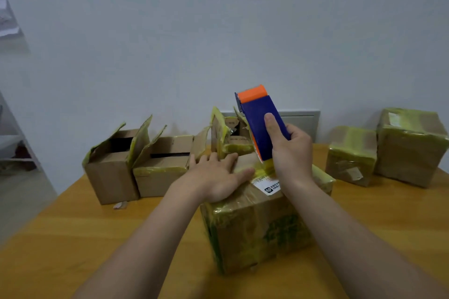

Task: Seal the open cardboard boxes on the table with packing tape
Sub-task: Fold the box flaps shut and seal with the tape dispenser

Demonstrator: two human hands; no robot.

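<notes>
From the head view, the person stands at the wooden table (73, 238). The left hand (216, 177) rests flat, with fingers straight, on top of the nearest box (255, 226). The right hand (291, 150) grips the blue and orange tape dispenser (257, 114), which is tilted with its lower end on that box top. Three open boxes (109, 165) stand behind at the left, and two taped boxes (410, 145) at the right.

a yellow wooden table (73, 238); near its front stands a closed box (255, 230) wrapped in yellowish tape; at the far left a leftmost open box (109, 172) touches a second open box (160, 172); a third open box (233, 138) sits behind the closed one; far right, a smaller taped box (349, 155) just beside a larger taped box (410, 148); a paper scrap (120, 205) lies by the leftmost.
</notes>
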